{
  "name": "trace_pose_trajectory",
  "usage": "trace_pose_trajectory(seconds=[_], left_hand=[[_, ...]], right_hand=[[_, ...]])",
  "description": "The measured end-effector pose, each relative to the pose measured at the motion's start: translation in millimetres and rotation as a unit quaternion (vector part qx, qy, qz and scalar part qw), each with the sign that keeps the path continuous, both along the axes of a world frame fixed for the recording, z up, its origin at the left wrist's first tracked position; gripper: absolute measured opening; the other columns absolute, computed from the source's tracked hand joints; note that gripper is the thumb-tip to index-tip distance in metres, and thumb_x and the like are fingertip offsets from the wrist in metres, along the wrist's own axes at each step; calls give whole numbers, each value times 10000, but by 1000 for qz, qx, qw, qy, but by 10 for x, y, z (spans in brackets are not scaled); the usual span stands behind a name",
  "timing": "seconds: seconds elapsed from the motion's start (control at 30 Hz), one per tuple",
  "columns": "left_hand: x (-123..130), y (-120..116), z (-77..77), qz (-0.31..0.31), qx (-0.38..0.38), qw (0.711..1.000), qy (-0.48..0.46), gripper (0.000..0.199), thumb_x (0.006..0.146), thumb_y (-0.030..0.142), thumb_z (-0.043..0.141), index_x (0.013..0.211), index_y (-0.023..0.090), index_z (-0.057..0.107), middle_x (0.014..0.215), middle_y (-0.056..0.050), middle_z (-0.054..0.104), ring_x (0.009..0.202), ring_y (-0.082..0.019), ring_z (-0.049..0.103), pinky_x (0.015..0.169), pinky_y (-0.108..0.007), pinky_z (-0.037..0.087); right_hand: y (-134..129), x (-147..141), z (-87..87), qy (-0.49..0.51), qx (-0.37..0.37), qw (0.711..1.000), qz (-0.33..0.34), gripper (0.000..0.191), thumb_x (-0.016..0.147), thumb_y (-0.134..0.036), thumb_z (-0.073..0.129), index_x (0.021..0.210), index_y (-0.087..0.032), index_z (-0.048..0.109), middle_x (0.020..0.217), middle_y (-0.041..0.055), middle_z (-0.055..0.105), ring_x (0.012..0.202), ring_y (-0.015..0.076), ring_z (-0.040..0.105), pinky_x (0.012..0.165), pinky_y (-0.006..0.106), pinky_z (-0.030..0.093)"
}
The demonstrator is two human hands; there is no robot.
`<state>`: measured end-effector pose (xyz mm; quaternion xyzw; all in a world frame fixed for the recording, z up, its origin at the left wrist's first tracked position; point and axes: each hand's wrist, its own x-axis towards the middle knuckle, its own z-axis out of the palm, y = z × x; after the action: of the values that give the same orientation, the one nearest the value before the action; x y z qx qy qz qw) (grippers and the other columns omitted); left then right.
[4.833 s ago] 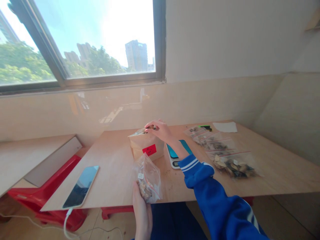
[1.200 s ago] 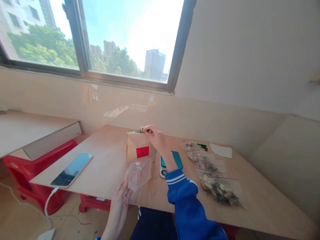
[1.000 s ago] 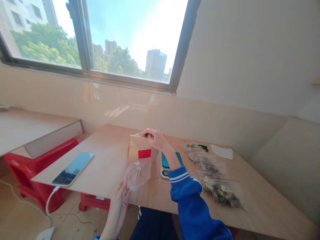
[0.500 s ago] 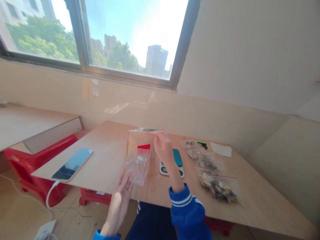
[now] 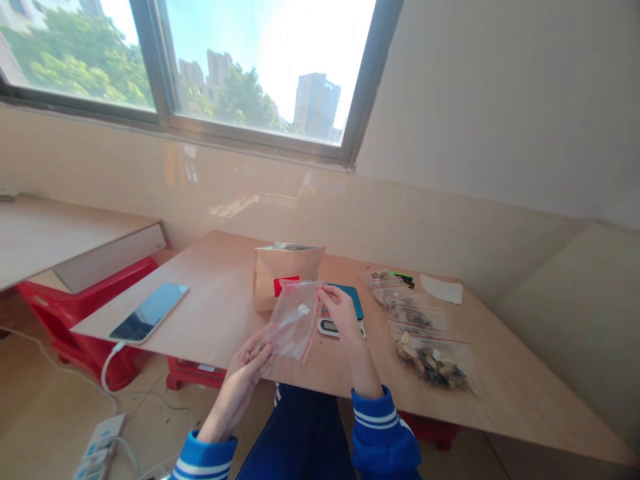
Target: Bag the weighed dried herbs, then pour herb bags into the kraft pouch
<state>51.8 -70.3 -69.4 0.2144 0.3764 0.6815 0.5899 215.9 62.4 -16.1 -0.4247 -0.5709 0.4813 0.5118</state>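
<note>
– "Where is the clear bag (image 5: 295, 327), and what are the fingers doing?"
– "It's up in your two hands, on your side of the brown bag (image 5: 287, 262). Your left hand (image 5: 249, 358) grips the low end. Your right hand (image 5: 343, 313) pinches the red-striped corner. It tilts. I can't tell if it touches the brown bag."
– "What's in the bags?"
– "Your clear bag has a small white tag (image 5: 303, 310). A little dark bit (image 5: 262, 347) shows by your left thumb; I can't tell if it's inside. The brown bag stands with its top open, but you can't see down into it. The packs (image 5: 435, 363), well to the right of the brown bag, lie in a row and hold dry, bumpy bits, some pale, some dark."
– "What's it all made of?"
– "Your clear bag is thin, crinkly plastic. The brown bag looks like stiff paper, boxy, with a red label (image 5: 278, 287). Just right of the brown bag sits a white scale (image 5: 329, 327) with a flat blue top. Well left of the brown bag lies a smooth, flat phone (image 5: 149, 312)."
</note>
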Motion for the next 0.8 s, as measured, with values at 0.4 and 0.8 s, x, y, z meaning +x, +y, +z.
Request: trace_pose_trajectory(seconds=[0.4,0.8], left_hand=[[-102,-60,152,-27,-26,999,17,505,622,305,826,1057,80,704,1094,-171,719,1078,-331,648,1020,-447,478],[-54,-23,58,10,-15,997,73,508,637,362,814,1044,89,677,1035,-162,739,1009,-303,685,956,-433,526]], right_hand=[[-116,107,36,49,-10,999,-20,426,754,-504,637,1020,-172,629,928,88,705,732,197,662,608,304,531],[-434,77,-261,15,-15,996,89,266,735,-371,701,918,-177,698,909,58,708,820,180,637,770,314,510]])
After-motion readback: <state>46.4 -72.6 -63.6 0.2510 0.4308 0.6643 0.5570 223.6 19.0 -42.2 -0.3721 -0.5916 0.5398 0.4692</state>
